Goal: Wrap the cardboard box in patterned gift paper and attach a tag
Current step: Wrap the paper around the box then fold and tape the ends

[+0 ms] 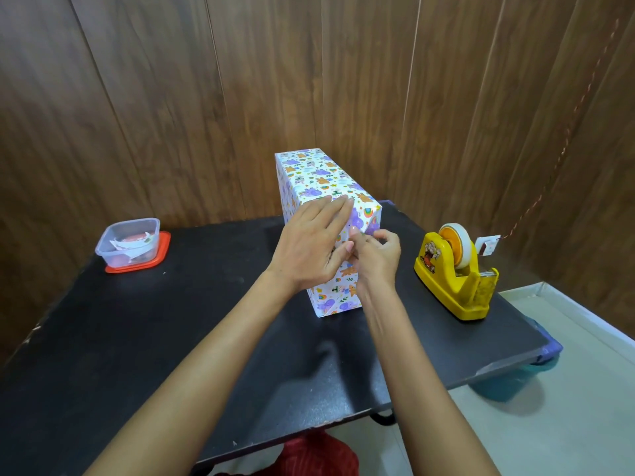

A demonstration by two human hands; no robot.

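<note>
Wrapped box (309,173) is stood on table (206,321), mid-width, toward the back edge. Container (129,242) is set on lid (161,257) at far left, paper scraps inside. Tape dispenser (453,276) is placed right of box, well apart.

Glossy paper box (319,180), matt black table (192,304), wood-grain wall (206,80).

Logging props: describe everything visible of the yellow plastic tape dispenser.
The yellow plastic tape dispenser stands upright on the black table, right of the patterned wrapped box. An orange hub carries a whitish tape roll; a cartoon sticker marks its side; its cutter end points toward the camera. Only the table touches it.
</note>
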